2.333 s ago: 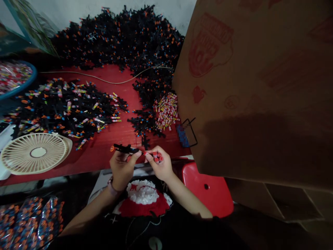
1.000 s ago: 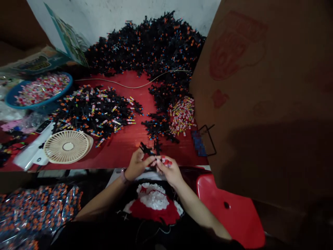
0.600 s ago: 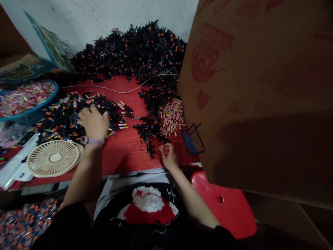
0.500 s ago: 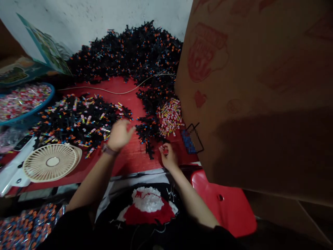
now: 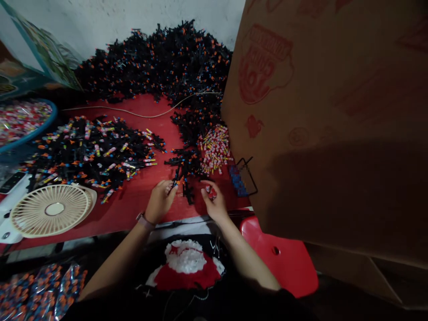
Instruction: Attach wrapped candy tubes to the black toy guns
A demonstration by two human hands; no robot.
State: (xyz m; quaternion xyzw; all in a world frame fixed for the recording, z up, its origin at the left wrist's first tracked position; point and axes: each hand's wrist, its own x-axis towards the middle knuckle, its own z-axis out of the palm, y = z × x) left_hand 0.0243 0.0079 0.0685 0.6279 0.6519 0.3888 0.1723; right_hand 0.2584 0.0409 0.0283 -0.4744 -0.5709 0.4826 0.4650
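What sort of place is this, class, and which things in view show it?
Probably a small hand-assembly workshop: a big heap of black plastic parts on a red table, a blue basin of small wrapped pieces, and filled plastic bags at the side.

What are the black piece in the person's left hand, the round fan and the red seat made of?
The black piece looks like matte moulded plastic, though it is too small to be sure. The fan seems to be cream plastic, with thin moulded ribs. The red seat looks like glossy plastic, smooth with a moulded hole.
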